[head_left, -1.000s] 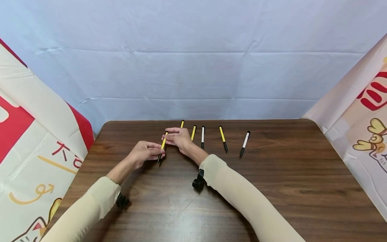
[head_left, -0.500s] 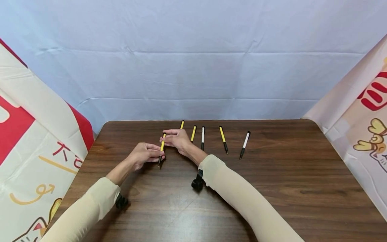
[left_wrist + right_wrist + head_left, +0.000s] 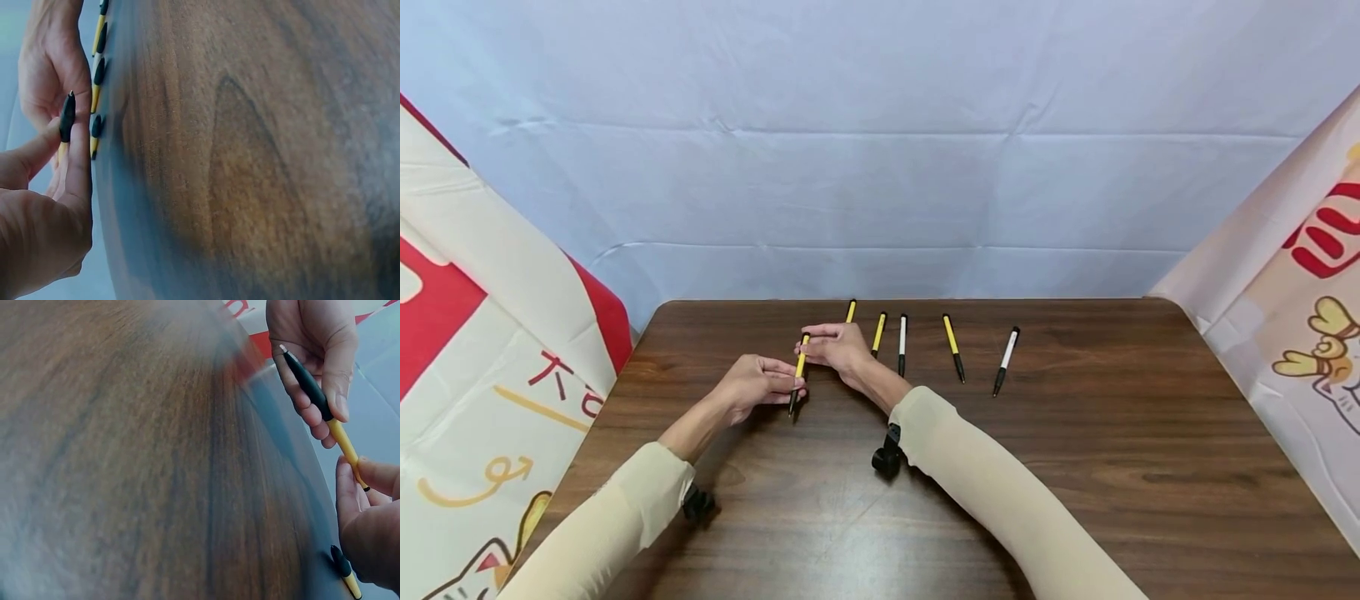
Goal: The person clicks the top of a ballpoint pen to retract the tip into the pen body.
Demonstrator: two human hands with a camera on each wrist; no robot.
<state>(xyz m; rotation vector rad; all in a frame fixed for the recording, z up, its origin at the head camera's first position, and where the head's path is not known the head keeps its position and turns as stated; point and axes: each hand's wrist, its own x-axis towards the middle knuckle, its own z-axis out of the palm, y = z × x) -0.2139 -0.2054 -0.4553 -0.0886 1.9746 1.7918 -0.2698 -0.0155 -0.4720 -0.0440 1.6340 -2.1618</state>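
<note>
A yellow ballpoint pen [image 3: 801, 364] with a black grip is held above the table by both hands. My left hand [image 3: 756, 387] pinches it near where the yellow barrel meets the black grip, tip pointing toward me. At the far end, my right hand [image 3: 841, 348] pinches the top between thumb and fingers. In the right wrist view the pen's black grip [image 3: 307, 384] and bare writing tip show plainly. The left wrist view has the pen [image 3: 67, 119] seen tip first, between the left thumb and fingers.
Beyond and right of the hands, several pens lie in a spread row on the brown wooden table [image 3: 1075, 467]: yellow pens [image 3: 952, 337] and white pens [image 3: 1007, 354], all with black grips. The right forearm crosses in front of the row. A pale cloth [image 3: 880, 192] hangs behind the table.
Both hands, with the pen between them, have drifted slightly toward me and to the left. Their hold on it looks the same. The pens on the table have stayed put.
</note>
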